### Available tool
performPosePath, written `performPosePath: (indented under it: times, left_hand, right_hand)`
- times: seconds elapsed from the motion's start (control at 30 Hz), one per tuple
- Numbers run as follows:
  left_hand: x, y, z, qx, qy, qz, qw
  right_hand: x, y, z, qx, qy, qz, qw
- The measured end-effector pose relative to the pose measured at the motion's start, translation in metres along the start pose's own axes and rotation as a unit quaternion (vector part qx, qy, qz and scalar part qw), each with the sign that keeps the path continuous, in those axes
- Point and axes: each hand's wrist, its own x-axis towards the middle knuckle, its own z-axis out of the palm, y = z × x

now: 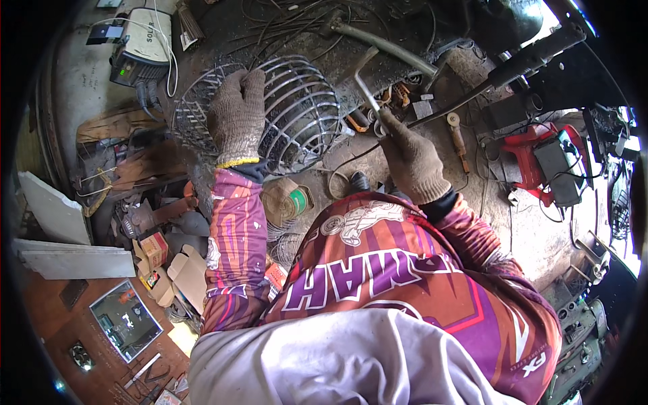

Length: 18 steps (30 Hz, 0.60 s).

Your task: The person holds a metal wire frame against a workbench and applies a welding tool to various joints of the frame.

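Observation:
My left hand (238,115), in a knitted work glove with a yellow cuff edge, rests on a rounded cage of shiny metal bars (304,104). Its fingers are curled over the bars at the cage's left part. To the right of the cage, my right hand (413,162), gloved as well, is closed around the lower end of an L-shaped metal tool (366,91). The tool has a thin shaft and a short bent head, raised up and to the left, apart from the cage. The grip end is hidden inside the fist.
A white and black electrical box (145,44) stands at the far left. At far right lie a long dark bar (513,67) and a red machine (523,162). A wooden-handled tool (457,138) and cables cover the floor. Opened cartons (185,273) sit left.

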Motion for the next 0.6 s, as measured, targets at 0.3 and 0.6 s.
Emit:
performPosePath:
  times: [0.3, 0.6]
  left_hand:
    - [0.010, -0.003, 0.000, -0.005, -0.043, -0.020, 0.999]
    - [0.045, -0.028, -0.009, -0.086, -0.083, -0.103, 0.987]
  right_hand:
    - [-0.007, -0.004, 0.001, 0.013, -0.010, -0.004, 1.000]
    - [-0.008, -0.001, -0.011, 0.037, 0.046, 0.024, 0.998]
